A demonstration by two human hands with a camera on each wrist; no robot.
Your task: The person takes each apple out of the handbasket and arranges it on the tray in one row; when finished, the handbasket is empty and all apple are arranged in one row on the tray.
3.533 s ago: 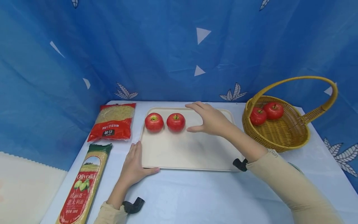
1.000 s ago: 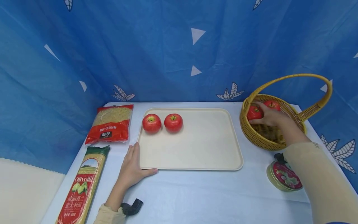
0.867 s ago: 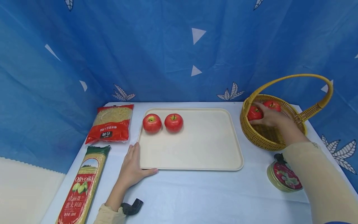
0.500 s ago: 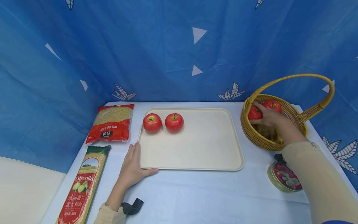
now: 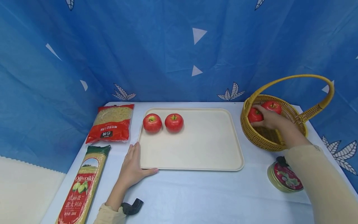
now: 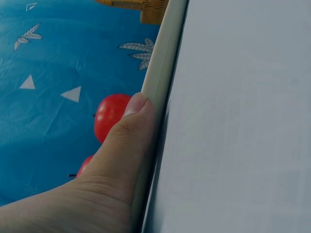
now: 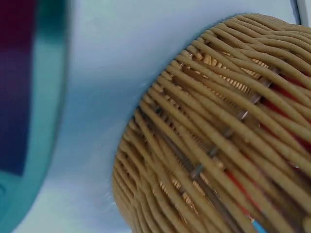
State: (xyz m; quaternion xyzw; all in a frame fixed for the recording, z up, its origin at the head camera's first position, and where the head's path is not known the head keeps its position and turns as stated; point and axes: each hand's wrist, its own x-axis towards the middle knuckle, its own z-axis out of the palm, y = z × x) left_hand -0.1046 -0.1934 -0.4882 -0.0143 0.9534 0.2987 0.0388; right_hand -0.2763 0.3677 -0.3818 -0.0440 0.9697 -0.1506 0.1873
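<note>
My right hand (image 5: 269, 119) reaches into the yellow wicker basket (image 5: 258, 141) and grips a red apple (image 5: 255, 115), thumb at its near side and fingers over the far side. A second red apple (image 5: 272, 106) lies in the basket behind that hand. In the right wrist view the basket's woven wall (image 7: 214, 121) hides the fingers. My left hand (image 5: 133, 165) rests at the front left corner of the cream tray (image 5: 193, 149), fingers straight along its left side and thumb along its front edge. Two red apples (image 5: 152, 123) sit side by side at the tray's back left.
A red pasta bag (image 5: 110, 124) and a long Olivoilà spaghetti pack (image 5: 84, 183) lie left of the tray. A round tin (image 5: 285, 177) with a red lid stands before the basket, under the right sleeve. The basket's tall handle (image 5: 293, 76) arches above the rim.
From over the tray, beside the apples, my right hand has moved right into the basket and taken hold of an apple there. My left hand stays at the tray corner.
</note>
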